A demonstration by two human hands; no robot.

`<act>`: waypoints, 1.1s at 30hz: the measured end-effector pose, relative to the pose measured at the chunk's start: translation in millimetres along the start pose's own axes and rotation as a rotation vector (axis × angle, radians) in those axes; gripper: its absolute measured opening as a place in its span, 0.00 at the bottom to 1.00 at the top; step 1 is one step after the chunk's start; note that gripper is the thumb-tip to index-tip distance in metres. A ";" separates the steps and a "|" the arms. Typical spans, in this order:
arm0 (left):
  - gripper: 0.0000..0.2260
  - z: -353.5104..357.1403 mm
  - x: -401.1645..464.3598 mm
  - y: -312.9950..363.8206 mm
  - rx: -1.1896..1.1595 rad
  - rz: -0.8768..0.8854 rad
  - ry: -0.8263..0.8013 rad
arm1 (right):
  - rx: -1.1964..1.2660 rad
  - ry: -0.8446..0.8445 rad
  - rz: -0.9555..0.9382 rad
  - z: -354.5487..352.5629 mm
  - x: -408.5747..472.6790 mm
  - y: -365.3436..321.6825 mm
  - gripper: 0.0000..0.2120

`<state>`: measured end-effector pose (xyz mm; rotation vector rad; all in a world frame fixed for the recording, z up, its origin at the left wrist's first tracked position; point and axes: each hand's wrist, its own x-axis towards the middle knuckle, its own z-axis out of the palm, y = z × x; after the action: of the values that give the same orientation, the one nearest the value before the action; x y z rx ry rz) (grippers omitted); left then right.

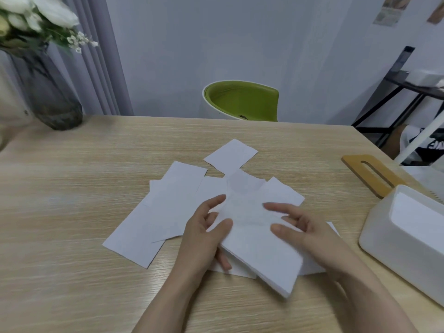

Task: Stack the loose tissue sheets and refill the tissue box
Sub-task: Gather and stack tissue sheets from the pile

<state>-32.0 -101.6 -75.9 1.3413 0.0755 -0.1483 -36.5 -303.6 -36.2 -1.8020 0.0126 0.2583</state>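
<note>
White, squared-up stack of tissue sheets (pixel 259 246) sits mid light wood-grain surface (pixel 72 236), held between both hands. Left hand (pixel 204 234) grips its left edge, thumb on top, fingers curled under. Right hand (pixel 305 227) pinches the right side, thumb on top and forefinger stretched across the top sheet. Loose white tissue sheets (pixel 168 207) lie fanned out behind and to the left, overlapping. White rectangular tissue box (pixel 406 231) (lid off) stands at the right edge; its flat wooden slotted lid (pixel 371 174) lies just behind.
</note>
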 end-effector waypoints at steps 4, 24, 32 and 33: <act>0.20 0.2 3.0 0.0 -0.063 0.085 0.149 | 0.176 0.244 -0.054 7.4 0.4 6.9 0.24; 0.13 6.6 -1.9 1.7 0.079 0.070 0.117 | 0.072 0.392 -0.186 46.2 -21.1 12.6 0.14; 0.13 43.5 -3.5 17.2 0.166 0.052 -0.051 | 0.094 0.541 -0.152 4.4 -48.7 10.1 0.11; 0.14 52.0 -1.8 18.9 0.166 0.057 -0.069 | 0.096 0.582 -0.150 -3.5 -54.5 9.6 0.11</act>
<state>-32.5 -147.9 -45.6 1.5015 -0.0341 -0.1549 -90.4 -316.3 -34.7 -1.7162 0.2944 -0.3729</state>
